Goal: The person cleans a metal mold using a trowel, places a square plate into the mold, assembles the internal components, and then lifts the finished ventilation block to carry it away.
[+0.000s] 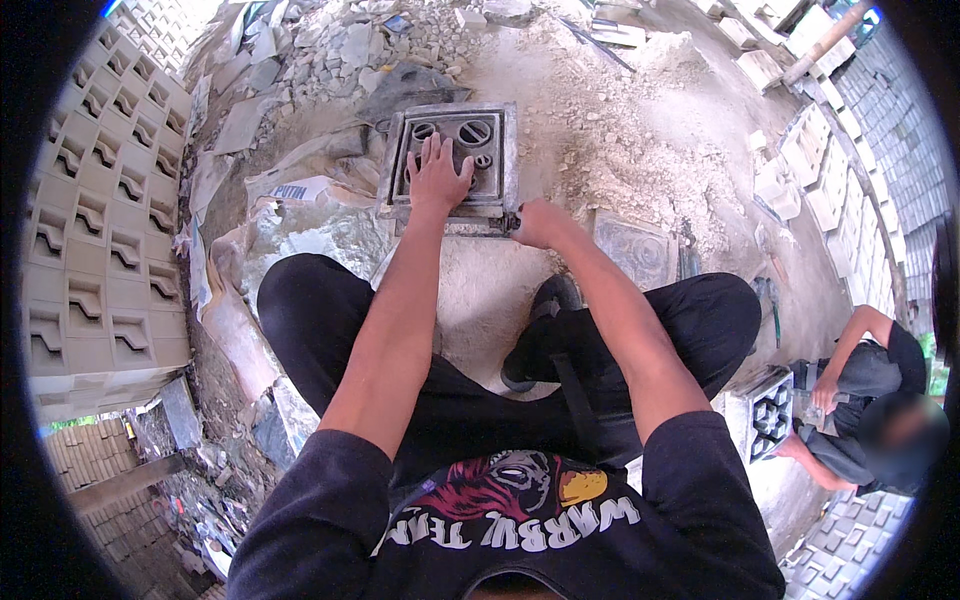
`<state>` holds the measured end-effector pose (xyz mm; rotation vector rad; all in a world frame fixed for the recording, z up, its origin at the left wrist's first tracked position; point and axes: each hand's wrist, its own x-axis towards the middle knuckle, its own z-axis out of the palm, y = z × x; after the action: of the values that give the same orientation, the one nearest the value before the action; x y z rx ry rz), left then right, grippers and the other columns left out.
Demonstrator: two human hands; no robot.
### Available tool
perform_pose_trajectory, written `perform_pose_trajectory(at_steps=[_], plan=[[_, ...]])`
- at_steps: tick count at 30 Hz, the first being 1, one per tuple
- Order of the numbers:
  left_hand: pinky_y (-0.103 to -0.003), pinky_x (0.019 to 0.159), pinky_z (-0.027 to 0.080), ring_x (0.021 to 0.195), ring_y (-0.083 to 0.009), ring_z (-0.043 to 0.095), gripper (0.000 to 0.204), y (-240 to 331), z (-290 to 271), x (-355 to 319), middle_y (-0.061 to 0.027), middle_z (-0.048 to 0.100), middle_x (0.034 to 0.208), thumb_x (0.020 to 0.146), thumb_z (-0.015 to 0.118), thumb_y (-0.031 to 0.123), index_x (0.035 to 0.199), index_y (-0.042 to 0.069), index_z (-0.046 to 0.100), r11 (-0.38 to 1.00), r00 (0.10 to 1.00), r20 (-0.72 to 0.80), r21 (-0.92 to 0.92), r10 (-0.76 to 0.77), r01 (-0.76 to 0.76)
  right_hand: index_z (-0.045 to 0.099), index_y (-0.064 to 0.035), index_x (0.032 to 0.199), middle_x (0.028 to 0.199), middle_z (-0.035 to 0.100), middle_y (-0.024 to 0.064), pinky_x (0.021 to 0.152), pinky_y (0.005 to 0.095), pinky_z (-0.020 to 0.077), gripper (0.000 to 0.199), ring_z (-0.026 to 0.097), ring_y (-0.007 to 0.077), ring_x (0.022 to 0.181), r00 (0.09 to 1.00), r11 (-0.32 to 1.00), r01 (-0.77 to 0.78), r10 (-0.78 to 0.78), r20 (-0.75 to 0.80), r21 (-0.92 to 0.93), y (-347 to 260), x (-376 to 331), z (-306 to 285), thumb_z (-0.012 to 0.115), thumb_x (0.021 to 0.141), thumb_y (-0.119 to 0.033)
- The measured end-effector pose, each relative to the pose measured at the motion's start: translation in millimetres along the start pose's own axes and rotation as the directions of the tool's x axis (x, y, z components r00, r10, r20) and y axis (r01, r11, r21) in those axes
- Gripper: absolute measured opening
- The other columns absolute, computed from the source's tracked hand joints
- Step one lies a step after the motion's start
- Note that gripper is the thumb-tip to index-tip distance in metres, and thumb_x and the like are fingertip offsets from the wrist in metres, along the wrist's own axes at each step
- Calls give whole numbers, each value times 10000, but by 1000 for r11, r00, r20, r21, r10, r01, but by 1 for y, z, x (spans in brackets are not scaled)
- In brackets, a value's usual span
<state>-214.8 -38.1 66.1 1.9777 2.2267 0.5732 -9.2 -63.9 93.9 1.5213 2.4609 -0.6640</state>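
In front of my crossed legs a square metal mould [509,160] lies on the dusty ground. Its raised frame surrounds a dark inner plate with several round, slotted shapes. My left hand [437,180] rests on that plate, fingers spread and nothing held. At the near right corner of the frame, my right hand [543,225] is closed around a small dark fitting [511,221]; the fingers hide most of it, so its exact kind cannot be told.
A patterned grey plate [636,250] lies right of the mould. Plastic sheeting and a torn sack [295,190] spread to the left, rubble [340,55] beyond. Stacked patterned blocks [110,210] rise at far left. At lower right a co-worker [860,375] handles a pierced block [770,415].
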Motion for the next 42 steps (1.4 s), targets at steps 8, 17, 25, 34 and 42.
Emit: perform_pose_trajectory(at_steps=[8, 17, 25, 34, 42], plan=[[-462, 1149, 94, 1411, -235, 205, 643, 5, -1, 3, -119, 281, 1502, 895, 434, 483, 1384, 69, 390, 1000, 1000, -17, -20, 1, -2, 685, -24, 826, 868, 672, 208, 753, 451, 530, 206, 668, 331, 852, 952, 971, -71, -2, -305, -228, 6, 5, 42, 498, 797, -107], [-461, 1145, 113, 1397, -236, 242, 635, 1, 1, 0, -126, 310, 1488, 880, 453, 466, 1367, 61, 414, 999, 998, -58, -32, 11, -13, 700, -60, 781, 808, 676, 167, 692, 441, 541, 199, 670, 331, 786, 953, 973, -30, -41, -300, -230, 8, 9, 48, 509, 782, -118], [-452, 1146, 105, 1403, -223, 227, 644, 4, -2, 1, -123, 294, 1496, 877, 455, 471, 1371, 62, 405, 999, 1000, -28, -45, 2, -3, 698, -34, 851, 896, 674, 187, 755, 432, 539, 191, 664, 337, 853, 996, 963, 0, -24, -84, -271, 14, 15, 36, 529, 777, -84], [-446, 1144, 127, 1401, -228, 234, 616, 4, -1, 3, -120, 293, 1496, 891, 458, 471, 1372, 90, 399, 1000, 1000, -20, -10, 2, -2, 688, -20, 905, 947, 666, 202, 769, 424, 533, 226, 655, 336, 893, 989, 952, 135, -114, 93, -274, 18, 21, 20, 589, 736, -134], [-467, 1144, 119, 1396, -233, 242, 626, 0, 3, -6, -131, 308, 1486, 875, 460, 463, 1357, 65, 422, 999, 1000, -25, -34, 5, -6, 674, -20, 949, 934, 669, 204, 760, 412, 512, 478, 652, 299, 869, 826, 942, -240, 72, 559, 233, 18, 37, -8, 694, 646, -389]])
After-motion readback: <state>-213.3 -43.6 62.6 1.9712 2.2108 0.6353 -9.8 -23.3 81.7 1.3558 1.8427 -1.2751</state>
